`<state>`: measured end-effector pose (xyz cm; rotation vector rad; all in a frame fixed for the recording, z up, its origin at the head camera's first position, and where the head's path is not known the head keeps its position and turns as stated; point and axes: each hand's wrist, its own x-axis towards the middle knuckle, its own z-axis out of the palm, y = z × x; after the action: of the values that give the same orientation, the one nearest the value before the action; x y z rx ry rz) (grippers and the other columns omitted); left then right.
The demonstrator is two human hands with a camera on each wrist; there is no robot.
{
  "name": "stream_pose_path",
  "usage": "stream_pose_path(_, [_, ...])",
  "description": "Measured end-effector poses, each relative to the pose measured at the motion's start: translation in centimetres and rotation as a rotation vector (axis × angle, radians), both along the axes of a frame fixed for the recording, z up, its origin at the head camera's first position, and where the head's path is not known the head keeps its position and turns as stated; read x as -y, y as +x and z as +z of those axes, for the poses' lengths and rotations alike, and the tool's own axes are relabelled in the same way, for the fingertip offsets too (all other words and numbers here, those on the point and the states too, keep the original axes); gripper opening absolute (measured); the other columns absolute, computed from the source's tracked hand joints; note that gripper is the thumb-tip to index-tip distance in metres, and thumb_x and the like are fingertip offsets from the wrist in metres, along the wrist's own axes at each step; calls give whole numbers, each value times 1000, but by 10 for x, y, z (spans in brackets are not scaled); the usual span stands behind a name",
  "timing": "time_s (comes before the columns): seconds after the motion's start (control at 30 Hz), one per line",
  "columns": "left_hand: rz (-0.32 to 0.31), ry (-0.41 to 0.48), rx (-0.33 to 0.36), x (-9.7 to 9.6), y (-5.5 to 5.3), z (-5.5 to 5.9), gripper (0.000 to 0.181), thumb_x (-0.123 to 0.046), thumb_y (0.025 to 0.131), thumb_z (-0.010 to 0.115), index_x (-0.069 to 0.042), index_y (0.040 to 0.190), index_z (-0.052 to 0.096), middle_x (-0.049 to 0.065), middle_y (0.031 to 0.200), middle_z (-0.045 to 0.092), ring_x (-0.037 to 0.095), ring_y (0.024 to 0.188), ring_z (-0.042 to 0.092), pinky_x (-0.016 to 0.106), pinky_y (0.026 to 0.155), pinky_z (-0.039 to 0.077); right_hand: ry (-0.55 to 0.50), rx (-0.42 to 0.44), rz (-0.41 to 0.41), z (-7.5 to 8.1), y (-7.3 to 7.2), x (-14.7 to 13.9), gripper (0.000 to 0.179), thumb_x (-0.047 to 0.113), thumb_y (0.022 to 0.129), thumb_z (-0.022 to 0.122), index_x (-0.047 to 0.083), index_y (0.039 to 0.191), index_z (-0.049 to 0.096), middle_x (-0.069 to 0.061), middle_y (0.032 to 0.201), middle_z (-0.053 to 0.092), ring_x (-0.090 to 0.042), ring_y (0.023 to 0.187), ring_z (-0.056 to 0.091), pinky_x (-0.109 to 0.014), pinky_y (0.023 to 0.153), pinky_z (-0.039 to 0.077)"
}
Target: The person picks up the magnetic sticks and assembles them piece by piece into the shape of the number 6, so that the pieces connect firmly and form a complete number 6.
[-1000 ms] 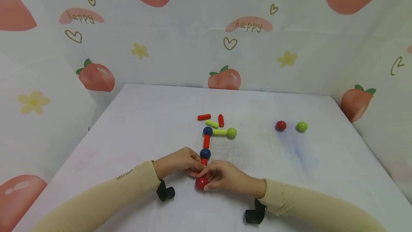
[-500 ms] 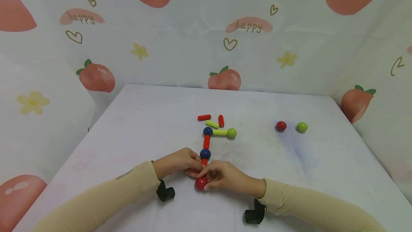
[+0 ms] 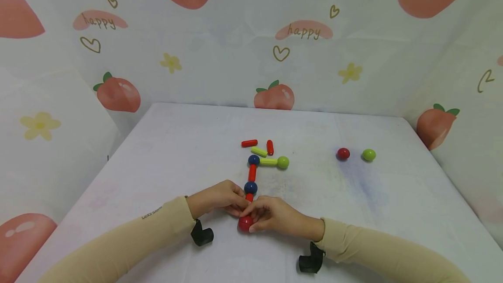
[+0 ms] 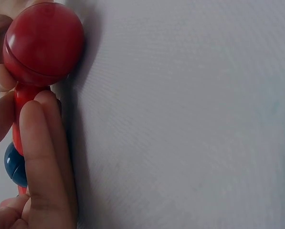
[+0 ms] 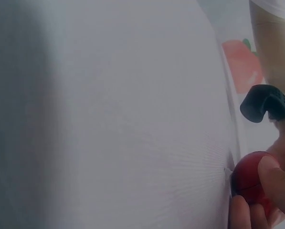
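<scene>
In the head view my right hand (image 3: 277, 217) pinches a red ball (image 3: 245, 224) at the near end of a joined chain. My left hand (image 3: 221, 198) grips the red stick (image 4: 19, 121) that meets this ball, its fingers lying along the stick in the left wrist view. Beyond that stick come a blue ball (image 3: 250, 188), another red stick (image 3: 252, 173) and a second blue ball (image 3: 253, 160). From there a yellow-green stick (image 3: 269, 161) runs right to a green ball (image 3: 283, 162). My fingers hide much of the near stick.
Behind the chain lie two loose red sticks, one on the left (image 3: 249, 143) and one on the right (image 3: 270, 147), and a loose yellow-green stick (image 3: 259, 151). Farther right sit a red ball (image 3: 343, 153) and a green ball (image 3: 368, 155) on the white table (image 3: 188, 134).
</scene>
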<state>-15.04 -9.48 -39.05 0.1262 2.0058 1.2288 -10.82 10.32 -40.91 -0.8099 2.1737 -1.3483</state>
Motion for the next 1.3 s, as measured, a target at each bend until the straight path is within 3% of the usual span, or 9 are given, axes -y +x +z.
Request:
stream_pose_path(0.33, [10, 5, 13, 0, 1, 2, 11, -12, 84, 64, -1, 85, 65, 1, 65, 62, 7, 55, 60, 16, 56, 52, 27, 16, 1, 3, 0, -1, 35, 13, 77, 75, 19, 110, 67, -2, 102, 64, -3, 83, 60, -14, 75, 51])
stream_pose_path(0.67, [32, -20, 36, -1, 0, 2, 12, -15, 85, 67, -3, 87, 66, 2, 67, 63, 7, 54, 61, 15, 56, 51, 62, 43, -28, 21, -8, -12, 31, 16, 80, 73, 19, 110, 66, -5, 99, 66, -9, 88, 62, -20, 79, 54])
stream_pose_path(1.0, [36, -66, 28, -4, 0, 3, 17, -20, 82, 71, -4, 87, 68, 2, 68, 66, 7, 52, 61, 15, 55, 50, 55, -45, -67, 57, -32, -28, 40, 19, 84, 69, 13, 122, 57, -12, 120, 60, -28, 110, 60, -34, 89, 53])
stream_pose_path(1.3, [49, -53, 32, -3, 1, 2, 16, -18, 81, 72, -4, 86, 67, 2, 67, 64, 7, 52, 60, 14, 53, 49, -5, -136, -241, 85, -65, -44, 41, 25, 87, 65, 21, 126, 53, -9, 128, 57, -27, 116, 58, -37, 89, 53])
